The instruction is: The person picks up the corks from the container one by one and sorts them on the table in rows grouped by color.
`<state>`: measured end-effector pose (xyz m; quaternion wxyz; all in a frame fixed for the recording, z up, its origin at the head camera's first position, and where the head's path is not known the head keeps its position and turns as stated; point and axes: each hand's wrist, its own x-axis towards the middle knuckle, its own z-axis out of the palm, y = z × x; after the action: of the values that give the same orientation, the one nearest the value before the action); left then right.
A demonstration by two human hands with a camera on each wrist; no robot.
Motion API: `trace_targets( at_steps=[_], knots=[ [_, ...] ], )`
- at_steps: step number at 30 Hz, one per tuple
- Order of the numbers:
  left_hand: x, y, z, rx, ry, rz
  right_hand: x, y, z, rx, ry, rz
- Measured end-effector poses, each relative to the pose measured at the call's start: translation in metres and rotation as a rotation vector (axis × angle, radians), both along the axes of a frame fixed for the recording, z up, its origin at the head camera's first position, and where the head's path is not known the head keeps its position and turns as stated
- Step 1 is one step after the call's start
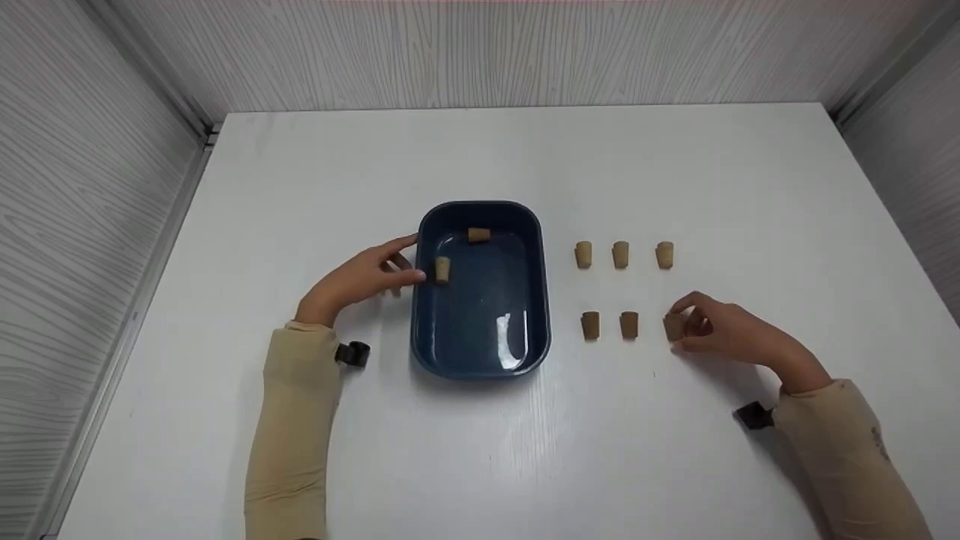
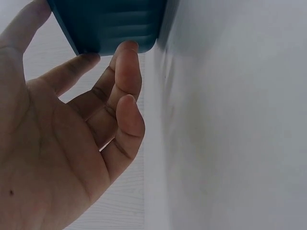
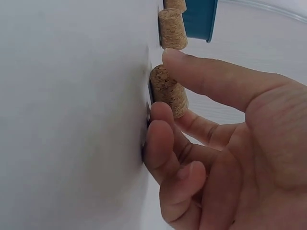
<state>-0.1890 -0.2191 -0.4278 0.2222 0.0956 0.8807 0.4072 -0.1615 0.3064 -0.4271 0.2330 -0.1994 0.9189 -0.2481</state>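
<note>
A dark blue rectangular tray (image 1: 480, 373) stands on the white table, with one cork stopper (image 1: 442, 270) upright-looking near its left wall and another cork (image 1: 479, 235) lying near its far wall. My left hand (image 1: 369, 271) touches the tray's left rim with thumb and index finger; the other fingers (image 2: 128, 72) are loosely bent beside it. On the right, my right hand (image 1: 731, 330) has thumb and fingers around a cork (image 3: 168, 88), the rightmost of the near row. That cork is at the table surface, partly covered by the thumb.
Left of the held cork are two more corks, one cork (image 1: 629, 325) and another cork (image 1: 590, 325). A far row holds three: a cork (image 1: 583, 254), a middle cork (image 1: 620, 254) and a right cork (image 1: 664, 254). Pale wood-grain panels (image 1: 480, 56) border the table.
</note>
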Motion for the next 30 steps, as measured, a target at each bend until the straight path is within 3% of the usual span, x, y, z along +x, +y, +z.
trace_targets(
  at_steps=[7, 12, 20, 25, 30],
  knots=[
    [0.0, -0.002, 0.0, -0.006, -0.003, 0.003, 0.002, 0.001, 0.005, 0.004, -0.05, 0.034],
    [-0.001, -0.001, 0.001, -0.006, -0.002, 0.002, 0.005, 0.012, 0.021, 0.06, -0.057, 0.05],
    [-0.002, 0.002, 0.0, -0.002, 0.003, -0.006, 0.012, 0.034, 0.057, 0.081, 0.097, 0.011],
    [-0.001, 0.001, 0.0, -0.01, 0.001, 0.0, 0.009, 0.023, 0.073, 0.028, 0.209, 0.045],
    [-0.002, 0.001, 0.0, -0.003, -0.007, 0.002, 0.005, 0.003, 0.085, -0.022, 0.26, 0.07]
  ],
)
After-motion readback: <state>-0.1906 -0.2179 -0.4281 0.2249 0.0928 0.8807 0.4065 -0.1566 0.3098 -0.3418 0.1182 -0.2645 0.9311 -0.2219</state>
